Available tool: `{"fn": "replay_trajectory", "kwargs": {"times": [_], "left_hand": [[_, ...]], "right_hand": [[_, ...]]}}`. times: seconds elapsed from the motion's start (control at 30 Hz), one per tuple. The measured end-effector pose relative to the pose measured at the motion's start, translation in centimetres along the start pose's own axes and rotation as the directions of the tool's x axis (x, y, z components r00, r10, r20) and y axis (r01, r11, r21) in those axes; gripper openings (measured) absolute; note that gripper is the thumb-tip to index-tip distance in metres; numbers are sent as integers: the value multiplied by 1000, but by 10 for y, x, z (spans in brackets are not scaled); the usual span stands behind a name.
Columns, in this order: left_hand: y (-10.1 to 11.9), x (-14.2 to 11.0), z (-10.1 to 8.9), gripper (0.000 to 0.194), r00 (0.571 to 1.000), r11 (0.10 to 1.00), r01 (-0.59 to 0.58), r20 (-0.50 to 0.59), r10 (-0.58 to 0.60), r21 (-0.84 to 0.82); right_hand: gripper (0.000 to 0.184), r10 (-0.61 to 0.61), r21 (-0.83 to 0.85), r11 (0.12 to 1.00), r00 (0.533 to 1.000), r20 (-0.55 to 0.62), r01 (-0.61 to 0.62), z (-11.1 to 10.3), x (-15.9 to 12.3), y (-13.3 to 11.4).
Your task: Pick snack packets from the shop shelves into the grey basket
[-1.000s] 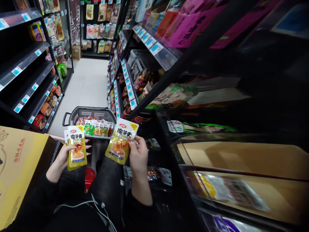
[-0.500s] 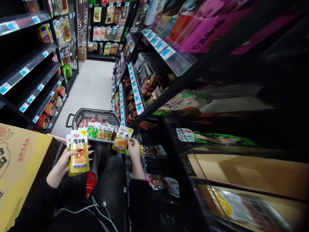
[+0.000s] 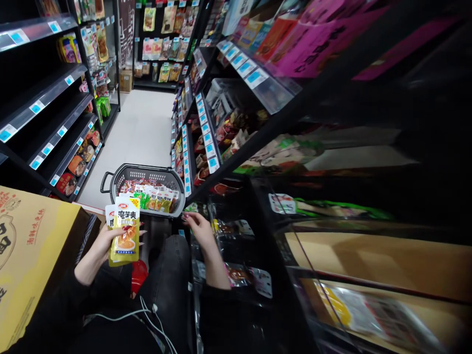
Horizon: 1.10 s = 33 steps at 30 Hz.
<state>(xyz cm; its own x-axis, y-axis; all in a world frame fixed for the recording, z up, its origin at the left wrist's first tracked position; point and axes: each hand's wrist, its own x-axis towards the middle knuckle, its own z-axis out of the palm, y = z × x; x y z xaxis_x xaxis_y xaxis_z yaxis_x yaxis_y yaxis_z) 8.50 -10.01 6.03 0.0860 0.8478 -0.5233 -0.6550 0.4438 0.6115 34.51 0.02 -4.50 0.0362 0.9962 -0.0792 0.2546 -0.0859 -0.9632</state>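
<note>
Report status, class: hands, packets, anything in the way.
Left hand gripping packets. Right hand near basket, showing no packet. Held packets partly hide basket's near corner.

One head-worn camera looks forward and down past the nearby hands (image 3: 201, 230) to the aisle floor (image 3: 142, 125) beyond.

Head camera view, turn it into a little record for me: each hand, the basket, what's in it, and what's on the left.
Left hand: grips at least two yellow-and-white pouches
Right hand: by the basket's right end, no pouch visible in it
Basket: grey
Contents: similar pouches, small reddish packets
Left side: yellow box
</note>
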Motion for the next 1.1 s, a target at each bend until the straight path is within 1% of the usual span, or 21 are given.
{"fn": "replay_trajectory", "kwargs": {"times": [0.03,0.1,0.13,0.2,0.27,0.33,0.43,0.5,0.53,0.6,0.67,0.7,0.77,0.83,0.87,0.9,0.97,1.03,1.07,1.1], "left_hand": [[-2,1,5,50,1000,1000,8,9,-8,3],[-7,2,15,53,999,999,29,30,-29,25],[-10,3,20,52,999,998,31,27,-32,47],[-15,4,27,48,1000,996,15,-1,-15,91],[-18,4,31,44,1000,993,-15,-25,18,119],[-18,5,33,42,1000,991,-28,4,28,128],[-16,4,33,40,999,988,-13,32,8,154],[-15,2,32,38,1000,986,-4,26,0,166],[-15,1,30,38,999,987,6,36,-12,163],[-12,-2,28,40,994,990,32,96,-46,140],[-8,-6,25,43,984,991,56,164,-75,121],[-5,-7,23,44,981,992,54,181,-75,116],[2,-9,18,45,983,994,26,176,-44,106],[10,-8,12,47,990,996,-14,140,1,91],[14,-7,9,47,993,996,-32,119,22,87],[17,-6,6,48,994,995,-48,101,39,86],[22,-4,1,49,995,994,-75,71,69,84],[24,-4,-2,52,994,992,-96,56,92,82],[24,-4,-2,53,994,991,-101,52,97,82],[25,-4,-2,53,994,991,-101,51,97,85]], "right_hand": [[42,-11,30,1000,999,53,9,7,-12,-16],[39,-57,90,995,981,187,41,21,-36,-48],[36,-82,87,994,970,228,63,28,-47,-63],[32,-114,92,991,962,248,94,41,-63,-85],[30,-117,114,989,972,206,95,50,-72,-96],[30,-92,128,989,985,144,74,55,-75,-98],[32,-43,126,992,996,73,33,58,-75,-95],[33,-18,141,990,1000,-19,20,55,-72,-96],[33,-9,154,988,996,-90,23,53,-70,-96],[34,-3,168,985,970,-241,45,46,-65,-98],[35,-15,158,985,942,-336,72,38,-59,-101],[36,-24,147,986,934,-356,82,35,-56,-102],[36,-34,147,985,929,-369,94,29,-51,-103],[35,-2,232,968,930,-368,94,25,-49,-105],[34,34,318,944,935,-353,86,24,-49,-106],[33,75,428,902,951,-299,64,23,-49,-108],[32,118,621,784,986,-118,-19,21,-52,-111],[34,88,725,678,993,79,-118,18,-56,-115],[35,59,755,636,986,158,-159,16,-58,-116],[37,30,781,595,976,214,-189,15,-60,-117]]}}
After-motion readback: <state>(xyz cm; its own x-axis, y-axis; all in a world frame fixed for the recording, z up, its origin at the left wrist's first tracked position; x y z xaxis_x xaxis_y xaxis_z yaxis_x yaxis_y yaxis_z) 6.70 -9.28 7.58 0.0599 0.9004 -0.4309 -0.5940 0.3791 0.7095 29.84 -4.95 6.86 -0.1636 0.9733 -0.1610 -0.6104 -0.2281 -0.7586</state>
